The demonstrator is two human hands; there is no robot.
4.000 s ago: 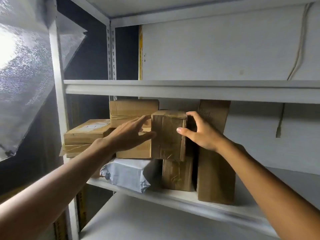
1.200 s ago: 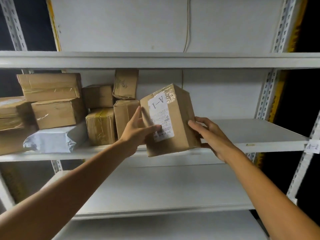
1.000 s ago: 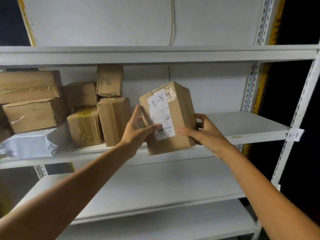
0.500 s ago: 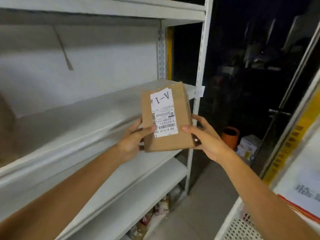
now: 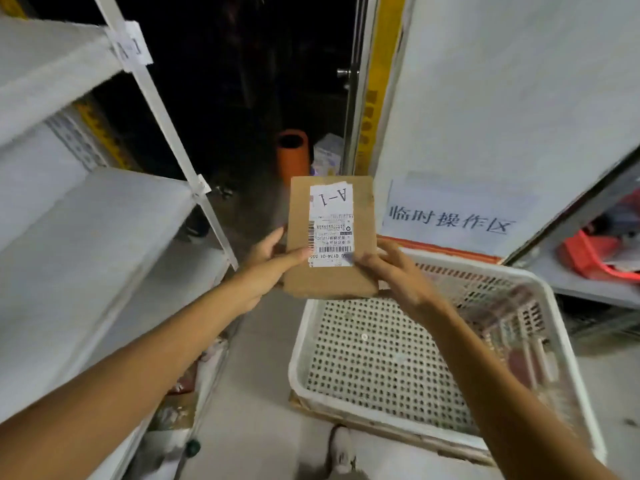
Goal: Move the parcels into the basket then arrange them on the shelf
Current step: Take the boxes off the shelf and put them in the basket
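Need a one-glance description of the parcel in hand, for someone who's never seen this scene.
Find the white perforated basket at lower right. Above its far left corner, the left hand and right hand hold a brown cardboard parcel between them. Unlike the orange cylinder behind it, it carries a white barcode label marked A-1.

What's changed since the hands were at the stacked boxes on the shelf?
The brown cardboard parcel with the white A-1 label has been carried rightward, away from the white metal shelf, to the far left corner of the white perforated plastic basket. Unchanged: left hand and right hand grip its sides, label facing the camera.
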